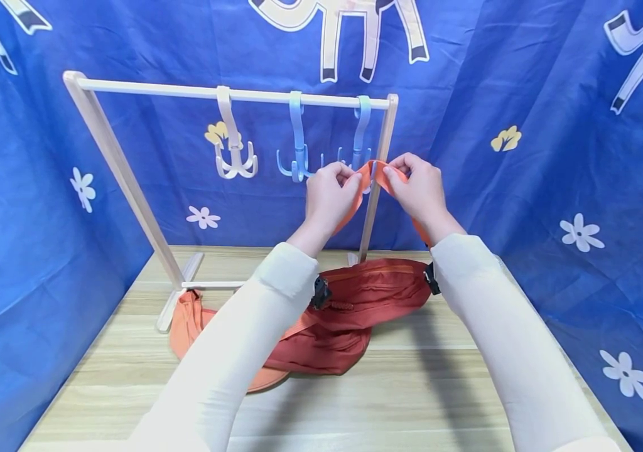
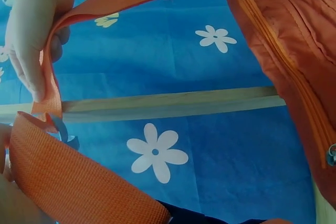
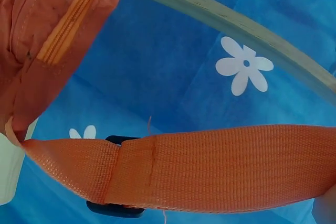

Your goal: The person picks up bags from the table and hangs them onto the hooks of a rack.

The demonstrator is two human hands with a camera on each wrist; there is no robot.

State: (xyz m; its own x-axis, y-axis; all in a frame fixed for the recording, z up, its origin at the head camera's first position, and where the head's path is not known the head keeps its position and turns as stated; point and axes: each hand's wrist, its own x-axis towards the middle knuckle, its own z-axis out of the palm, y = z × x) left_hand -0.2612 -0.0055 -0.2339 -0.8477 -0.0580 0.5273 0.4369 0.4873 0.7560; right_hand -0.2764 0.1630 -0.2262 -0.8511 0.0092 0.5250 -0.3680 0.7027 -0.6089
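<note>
My left hand (image 1: 329, 198) and right hand (image 1: 420, 191) both pinch an orange webbing strap (image 1: 351, 212), close together at the light blue hook (image 1: 363, 122) on the right. The strap runs down to a dark red waist bag (image 1: 378, 292), which hangs tilted below the hands, with an orange zip (image 2: 278, 51) along it. A hook tip (image 2: 67, 136) shows beside the strap between the two hands in the left wrist view. A black buckle (image 3: 116, 209) sits on the strap in the right wrist view.
A rack's white bar (image 1: 152, 88) carries a white hook (image 1: 235, 154) and a middle blue hook (image 1: 299, 141). On the wooden table (image 1: 400, 402), an orange cloth item (image 1: 186, 329) with a rounded edge lies partly under the left sleeve. Blue printed curtains (image 1: 525, 188) surround the table.
</note>
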